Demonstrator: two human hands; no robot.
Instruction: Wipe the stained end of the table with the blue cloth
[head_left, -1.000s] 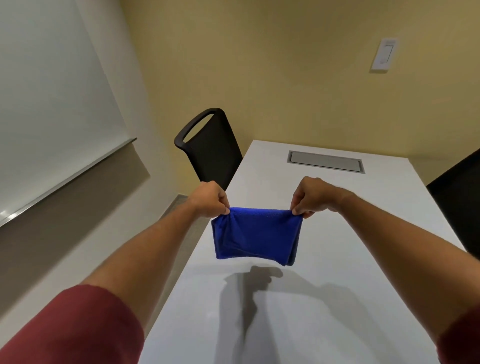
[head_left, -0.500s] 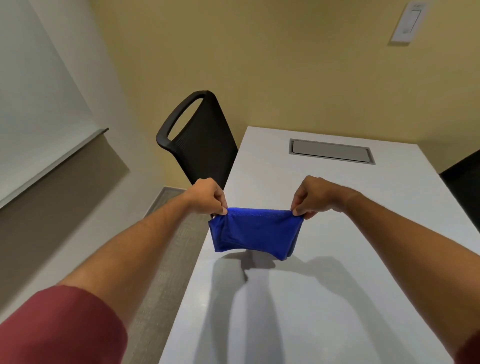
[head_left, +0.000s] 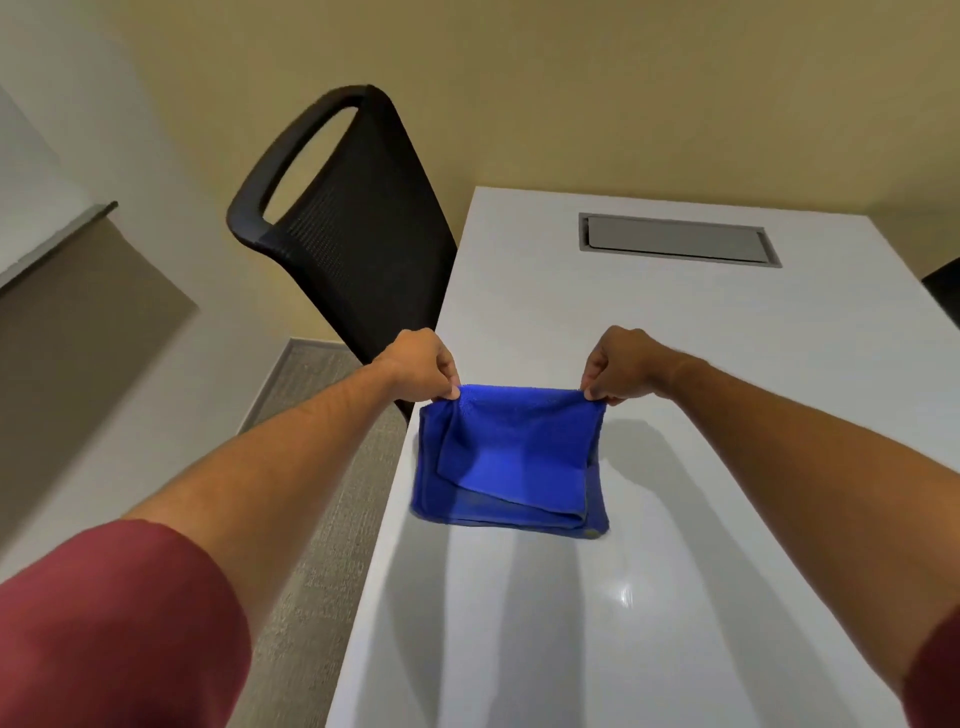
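Note:
The blue cloth (head_left: 511, 462) is folded over and its lower part rests on the white table (head_left: 649, 597), near the table's left edge. My left hand (head_left: 421, 369) pinches the cloth's upper left corner. My right hand (head_left: 618, 364) pinches the upper right corner. Between them the top edge is stretched tight, a little above the tabletop. I see no stain on the table from here.
A black mesh chair (head_left: 343, 223) stands against the table's left side, just beyond my left hand. A grey cable hatch (head_left: 675, 239) is set into the far end of the table. A second dark chair (head_left: 945, 286) shows at the right edge.
Both hands have lowered the cloth, so its bottom now lies on the table instead of hanging free. My view has moved closer and turned left.

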